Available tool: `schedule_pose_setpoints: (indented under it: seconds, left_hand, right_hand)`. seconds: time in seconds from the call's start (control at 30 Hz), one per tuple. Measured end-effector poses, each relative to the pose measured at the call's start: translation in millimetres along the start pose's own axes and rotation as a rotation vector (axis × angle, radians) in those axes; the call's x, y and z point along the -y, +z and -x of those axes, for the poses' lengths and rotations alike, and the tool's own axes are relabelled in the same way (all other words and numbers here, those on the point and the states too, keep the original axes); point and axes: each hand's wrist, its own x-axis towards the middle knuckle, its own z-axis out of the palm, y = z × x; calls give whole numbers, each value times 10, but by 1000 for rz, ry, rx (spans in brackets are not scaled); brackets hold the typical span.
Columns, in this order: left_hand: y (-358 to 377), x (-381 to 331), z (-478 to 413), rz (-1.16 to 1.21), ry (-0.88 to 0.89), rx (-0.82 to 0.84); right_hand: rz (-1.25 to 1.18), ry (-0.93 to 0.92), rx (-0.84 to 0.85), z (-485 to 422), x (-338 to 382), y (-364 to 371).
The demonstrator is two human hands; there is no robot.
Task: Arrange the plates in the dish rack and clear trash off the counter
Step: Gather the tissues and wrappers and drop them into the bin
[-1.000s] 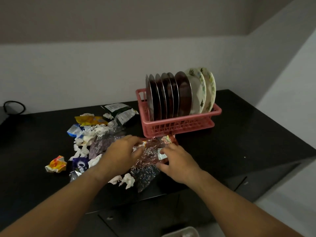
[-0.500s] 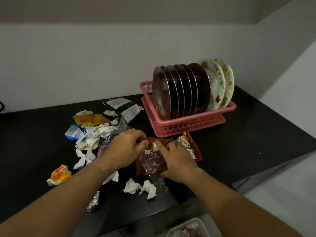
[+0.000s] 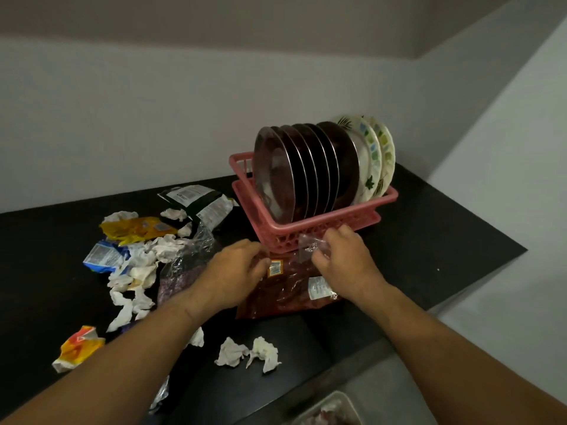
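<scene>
While the left hand (image 3: 236, 273) gripped the brown wrapper (image 3: 291, 289) on the black tabletop (image 3: 429, 240), the right hand (image 3: 340, 259) pinched clear plastic (image 3: 310, 245) in its fingers (image 3: 319, 262); just beyond them stood the pink dish rack (image 3: 310, 231) of upright plates (image 3: 306, 173), crumpled trash (image 3: 144, 256) left of them.

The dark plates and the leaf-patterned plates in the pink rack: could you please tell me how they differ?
The dark plates are plain and glossy, while the leaf-patterned plates are pale with green motifs. The dark plates number about six and fill the left and middle of the pink rack; only two or three leaf-patterned plates show, at its right end. Both kinds stand on edge, packed close in one row.
</scene>
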Motion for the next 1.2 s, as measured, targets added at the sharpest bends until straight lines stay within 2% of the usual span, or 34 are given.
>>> schedule_pose_setpoints:
  seconds: [0.2, 0.33, 0.4, 0.53, 0.63, 0.7, 0.8, 0.93, 1.07, 1.2]
  left_hand:
    - [188, -222, -120, -74, -30, 116]
    - [369, -373, -119, -201, -108, 221]
    - [493, -420, -125, -250, -188, 260]
    - [722, -525, -193, -249, -473, 327]
    - [859, -613, -232, -290, -537, 363]
    - [941, -627, -236, -299, -541, 376]
    - [1039, -606, -228, -284, -535, 348]
    - [1110, -597, -223, -272, -420, 298]
    - [1092, -647, -187, -209, -313, 175]
    - [924, -709, -213, -44, -254, 76]
  right_hand:
    - [-164, 123, -39, 32, -138, -96]
    - [-272, 137, 60, 80, -274, -159]
    - [-309, 155, 79, 94, -338, -188]
    - [-301, 229, 126, 114, -482, -232]
    - [-345, 252, 60, 187, -556, -260]
    - [-332, 254, 4, 222, -579, -301]
    - [-304, 227, 10, 214, -632, -323]
    - [-367, 221, 45, 178, -693, -312]
    - [-453, 198, 80, 161, -716, -343]
    - [-465, 158, 124, 142, -757, -396]
